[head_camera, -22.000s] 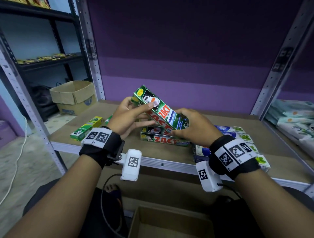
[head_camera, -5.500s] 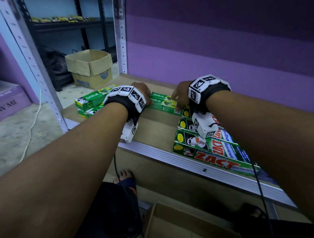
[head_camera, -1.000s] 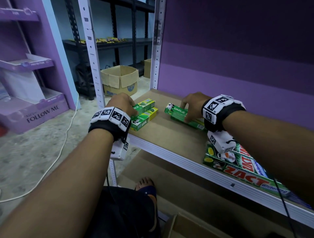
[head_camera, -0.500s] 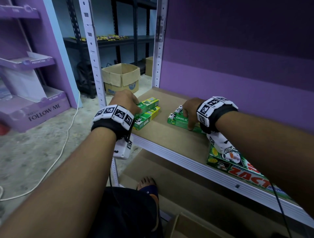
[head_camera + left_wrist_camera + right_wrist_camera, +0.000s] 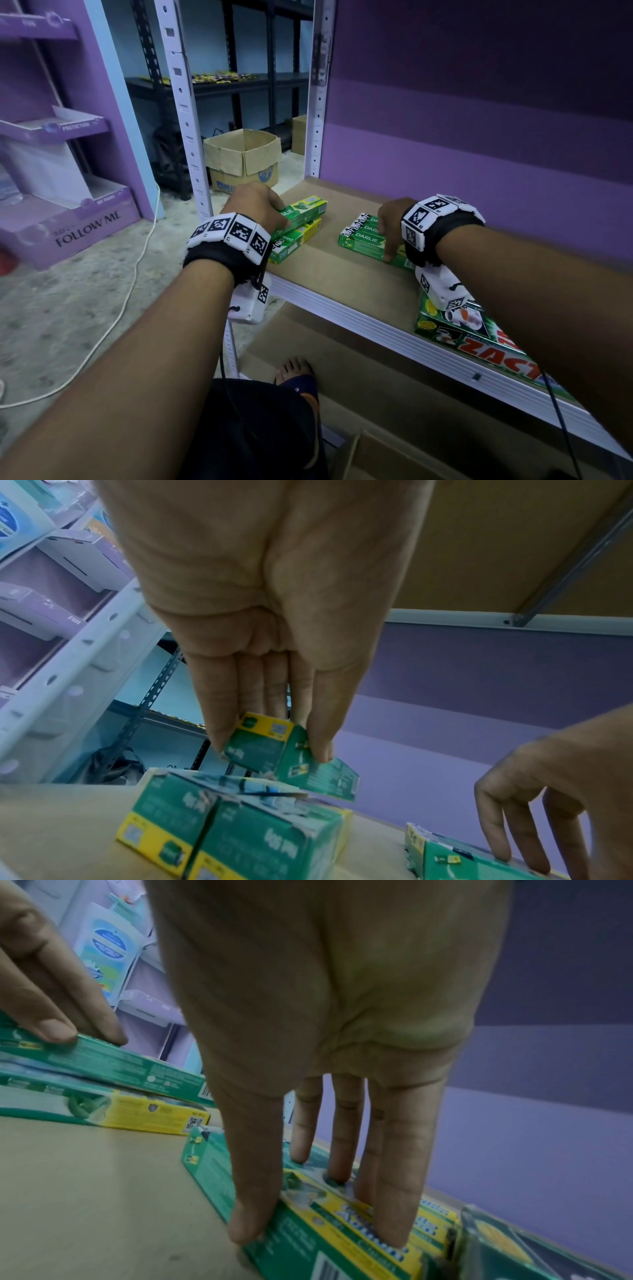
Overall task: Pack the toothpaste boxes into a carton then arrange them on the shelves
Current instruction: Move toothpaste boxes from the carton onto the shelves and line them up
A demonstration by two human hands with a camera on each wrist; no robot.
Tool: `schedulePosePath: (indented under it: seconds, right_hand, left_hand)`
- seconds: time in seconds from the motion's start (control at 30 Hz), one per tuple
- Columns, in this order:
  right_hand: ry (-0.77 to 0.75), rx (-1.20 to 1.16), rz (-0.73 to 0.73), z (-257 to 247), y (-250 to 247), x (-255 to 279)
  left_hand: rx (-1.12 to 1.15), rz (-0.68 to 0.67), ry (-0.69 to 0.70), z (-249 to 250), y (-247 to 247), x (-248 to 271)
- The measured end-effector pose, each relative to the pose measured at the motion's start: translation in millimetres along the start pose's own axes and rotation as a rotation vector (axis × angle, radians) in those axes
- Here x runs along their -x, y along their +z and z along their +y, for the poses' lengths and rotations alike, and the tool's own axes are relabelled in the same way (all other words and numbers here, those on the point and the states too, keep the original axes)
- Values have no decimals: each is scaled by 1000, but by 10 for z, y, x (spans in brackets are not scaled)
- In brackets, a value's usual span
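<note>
On the brown shelf (image 5: pixel 342 277), my left hand (image 5: pixel 263 205) pinches the top green Darlie box (image 5: pixel 305 210) of a small stack (image 5: pixel 294 240) at the shelf's left end. The left wrist view shows that hand (image 5: pixel 270 748) holding its box (image 5: pixel 318 775) by the sides, tilted and raised off the boxes beneath (image 5: pixel 232 826). Further right, my right hand (image 5: pixel 390 233) lies on a flat group of Darlie boxes (image 5: pixel 359 236). In the right wrist view its straight fingers (image 5: pixel 394 1218) press the top box (image 5: pixel 308 1240) and the thumb touches the near side.
Green Zact boxes (image 5: pixel 479 342) lie at the shelf's front right, under my right forearm. An open carton (image 5: pixel 243 161) stands on the floor behind the white upright (image 5: pixel 181 113). Another carton's rim (image 5: pixel 376 459) shows below, near my foot (image 5: pixel 294 373). A white cable (image 5: pixel 130 291) crosses the floor.
My right hand has drawn its Darlie boxes a little toward the shelf's front edge. My left hand has stayed on the top box of the left stack.
</note>
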State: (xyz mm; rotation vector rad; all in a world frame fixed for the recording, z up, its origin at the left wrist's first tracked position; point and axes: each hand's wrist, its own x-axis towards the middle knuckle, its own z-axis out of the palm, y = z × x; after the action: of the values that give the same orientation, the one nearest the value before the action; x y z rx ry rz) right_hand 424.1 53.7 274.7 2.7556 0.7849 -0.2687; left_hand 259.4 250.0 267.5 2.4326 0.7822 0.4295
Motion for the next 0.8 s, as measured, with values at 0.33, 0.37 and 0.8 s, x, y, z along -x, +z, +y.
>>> schedulePosePath:
  seconds: [0.33, 0.37, 0.8]
  right_hand:
    - [8, -76, -36, 382, 152, -434]
    - [18, -80, -33, 362, 121, -337]
    - [10, -1127, 54, 301, -93, 618]
  left_hand:
    - [107, -21, 79, 87, 22, 75]
    - [120, -25, 83, 94, 25, 82]
    - [330, -108, 306, 321, 121, 183]
